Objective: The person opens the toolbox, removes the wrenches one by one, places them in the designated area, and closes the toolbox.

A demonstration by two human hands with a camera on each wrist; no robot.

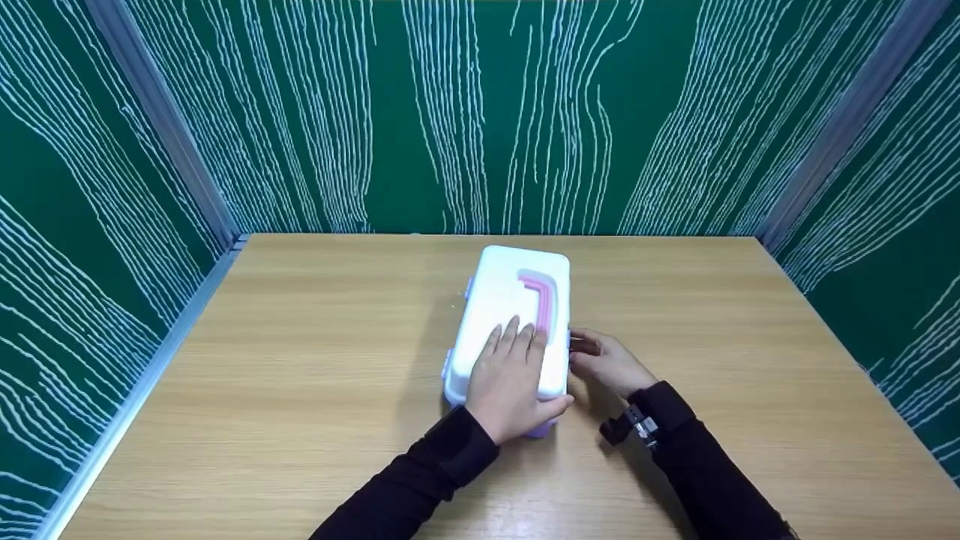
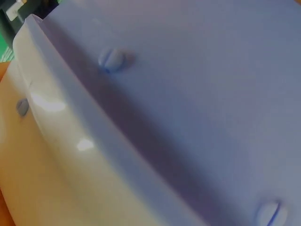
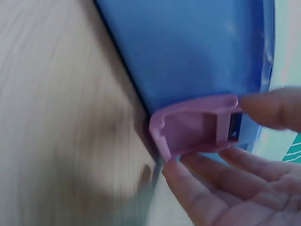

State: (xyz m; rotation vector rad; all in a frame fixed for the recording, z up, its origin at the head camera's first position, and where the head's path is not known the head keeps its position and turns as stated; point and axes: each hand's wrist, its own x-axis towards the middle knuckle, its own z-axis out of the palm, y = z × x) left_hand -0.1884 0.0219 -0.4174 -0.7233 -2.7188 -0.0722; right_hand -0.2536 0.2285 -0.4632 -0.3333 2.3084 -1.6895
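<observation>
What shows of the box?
The box looks plastic, with a white lid, pink handle in a recess, and purplish body. Its lid is on; whether latched is unclear. It stands on the table, length running near to far. The left hand rests on the lid; the right hand grips a pink latch on the right side.

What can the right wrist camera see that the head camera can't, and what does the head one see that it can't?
Only the right wrist view shows the hollow of the pink latch, with the right hand holding it. Only the head view shows the left hand on top of the white lid, the pink handle and the black sleeves. Both show the right hand, the box and the wooden table.
</observation>
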